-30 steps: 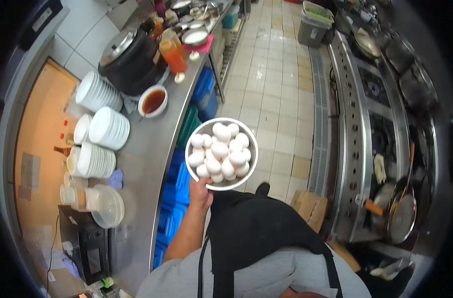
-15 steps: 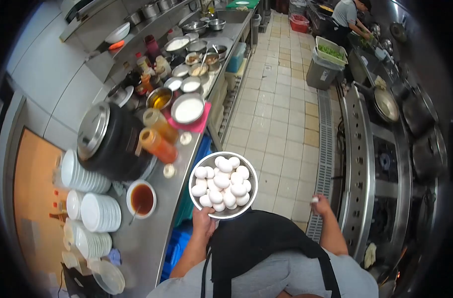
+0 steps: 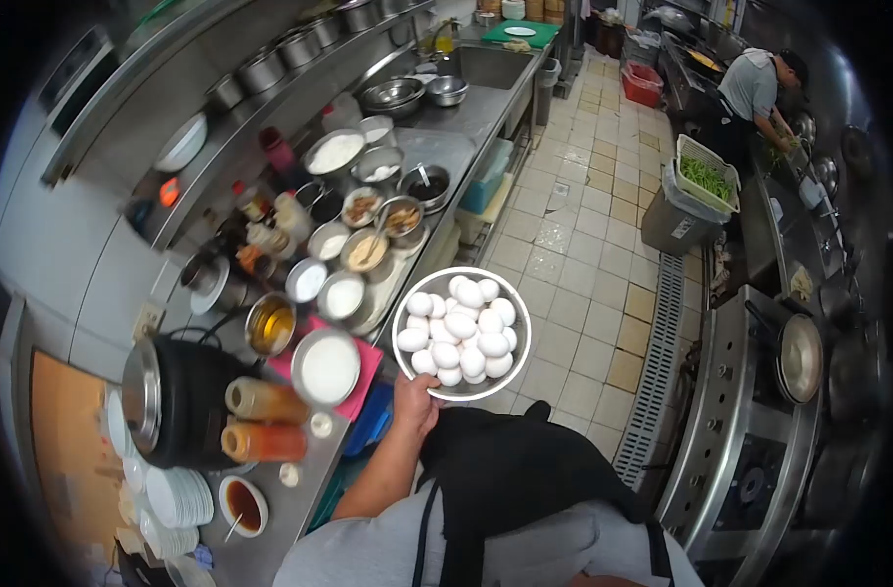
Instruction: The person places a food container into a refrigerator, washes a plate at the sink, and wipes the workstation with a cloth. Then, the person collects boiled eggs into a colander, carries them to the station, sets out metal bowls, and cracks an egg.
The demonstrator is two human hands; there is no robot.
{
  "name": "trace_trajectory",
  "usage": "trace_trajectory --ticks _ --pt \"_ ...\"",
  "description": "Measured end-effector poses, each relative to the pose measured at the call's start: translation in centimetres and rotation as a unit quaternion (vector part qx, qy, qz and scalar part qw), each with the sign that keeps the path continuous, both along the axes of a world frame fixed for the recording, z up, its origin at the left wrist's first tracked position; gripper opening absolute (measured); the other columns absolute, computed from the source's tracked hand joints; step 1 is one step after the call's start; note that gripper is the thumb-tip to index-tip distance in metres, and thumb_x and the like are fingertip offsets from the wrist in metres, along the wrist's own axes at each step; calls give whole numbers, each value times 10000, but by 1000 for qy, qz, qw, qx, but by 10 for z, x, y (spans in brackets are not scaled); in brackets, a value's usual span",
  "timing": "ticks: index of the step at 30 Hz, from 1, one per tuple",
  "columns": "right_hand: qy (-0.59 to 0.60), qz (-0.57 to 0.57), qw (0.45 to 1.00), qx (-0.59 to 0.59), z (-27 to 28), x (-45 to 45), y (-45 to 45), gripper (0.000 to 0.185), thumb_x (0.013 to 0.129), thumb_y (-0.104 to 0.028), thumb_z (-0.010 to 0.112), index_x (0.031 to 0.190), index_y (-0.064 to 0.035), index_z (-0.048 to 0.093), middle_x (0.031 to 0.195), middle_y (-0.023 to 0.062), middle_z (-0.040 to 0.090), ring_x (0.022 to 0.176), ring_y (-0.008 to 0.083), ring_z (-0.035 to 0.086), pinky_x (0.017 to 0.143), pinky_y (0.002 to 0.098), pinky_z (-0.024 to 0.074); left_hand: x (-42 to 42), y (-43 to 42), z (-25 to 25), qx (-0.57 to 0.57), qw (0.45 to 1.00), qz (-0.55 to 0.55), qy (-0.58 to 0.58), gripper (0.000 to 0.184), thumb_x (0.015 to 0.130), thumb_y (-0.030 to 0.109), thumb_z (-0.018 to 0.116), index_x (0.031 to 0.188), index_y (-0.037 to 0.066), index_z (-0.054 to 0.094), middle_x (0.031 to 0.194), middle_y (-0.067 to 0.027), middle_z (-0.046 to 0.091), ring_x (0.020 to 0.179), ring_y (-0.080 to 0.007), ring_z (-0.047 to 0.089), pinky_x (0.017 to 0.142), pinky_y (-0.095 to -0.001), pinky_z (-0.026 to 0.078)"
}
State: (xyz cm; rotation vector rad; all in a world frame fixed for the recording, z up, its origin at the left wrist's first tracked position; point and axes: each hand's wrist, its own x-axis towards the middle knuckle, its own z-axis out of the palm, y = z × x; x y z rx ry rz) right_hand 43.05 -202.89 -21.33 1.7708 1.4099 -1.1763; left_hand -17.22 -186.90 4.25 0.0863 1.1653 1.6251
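Observation:
My left hand (image 3: 416, 405) grips the near-left rim of a round metal bowl (image 3: 527, 338), thumb over the edge. White eggs (image 3: 461, 328) are heaped inside the bowl, which I carry in front of my black apron, over the tiled floor and just right of the counter. My right hand is outside the picture. Nearest the bowl on the counter, a metal bowl of white powder or liquid (image 3: 330, 367) sits on a pink cloth (image 3: 365, 380). Two squeeze bottles, one amber (image 3: 266, 401) and one orange (image 3: 263, 442), lie close by.
Several seasoning bowls line the left steel counter (image 3: 314, 460), beside a black cooker (image 3: 178, 401) and stacked white plates (image 3: 179, 496). A stove (image 3: 750, 489) runs along the right. Ahead, a person (image 3: 755, 93) works near a bin (image 3: 676, 220) topped with a basket of green vegetables (image 3: 706, 179).
The view has turned and moved forward along the aisle. The bowl of eggs stays in my left hand. My right hand, low at the right before, has left the view.

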Motion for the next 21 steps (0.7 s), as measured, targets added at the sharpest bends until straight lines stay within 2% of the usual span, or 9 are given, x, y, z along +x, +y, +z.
trace_trajectory --ticks 5,6,8,9,11,15,19,20,21 --pt "-53 378 922 -64 -56 77 199 414 718 -357 720 1027 -83 707 1001 142 681 897 329 654 751 434 518 5 80 -2 -31 999 33 -23 529 705 -71 483 1227 15 466 1019 -132 604 763 -247 656 467 -337 569" --pt "-82 143 985 56 -17 58 272 327 776 -269 669 1039 -75 689 960 144 672 841 298 661 713 429 534 4 99 -3 -37 998 39 -18 530 702 -75 482 1224 12 467 1017 -131 604 772 -249 656 470 -344 567" --pt "25 -245 934 259 146 -61 415 297 843 -89 558 1135 -67 611 870 155 644 697 274 649 592 429 556 -18 130 -23 -35 999 10 -5 525 693 -89 480 1209 3 473 1003 -126 603 787 -252 648 487 -366 559" --pt "101 -317 900 282 153 -71 473 224 852 -105 558 1057 -32 613 841 147 643 737 267 650 590 406 541 -17 159 -21 -35 999 9 -6 525 693 -89 480 1209 3 473 1003 -126 603 787 -252 648 487 -366 559" --pt "170 -338 871 313 135 -76 579 299 824 -8 540 1111 -83 573 779 101 595 567 226 589 434 390 494 -15 219 -9 -74 994 81 23 445 701 -18 506 1146 -28 495 839 -122 607 535 -197 582 356 -280 444" --pt "240 -328 857 317 128 -121 677 292 816 6 554 1091 -91 572 736 80 571 564 226 586 395 374 459 -43 329 -35 -47 997 52 -8 482 684 -87 489 1157 5 500 972 -116 605 742 -233 644 485 -353 565" --pt "131 -296 923 209 114 -162 679 285 834 -2 566 1111 -56 604 769 132 642 563 238 634 455 385 507 -72 465 -28 -43 999 23 -9 543 692 -84 483 1220 37 471 1005 -111 602 750 -230 651 494 -348 580" --pt "113 -250 950 150 118 -165 672 348 823 -43 607 1169 -73 601 844 151 674 649 265 666 538 393 535 -79 495 -29 -45 999 12 -9 560 694 -86 481 1238 44 458 1015 -111 601 761 -232 652 500 -350 583" --pt "71 -18 983 166 60 -130 654 344 836 -117 615 1177 -75 619 940 175 695 801 305 686 681 409 551 -86 526 -29 -45 999 0 -6 577 696 -88 479 1255 51 446 1025 -111 600 771 -234 654 506 -351 586"
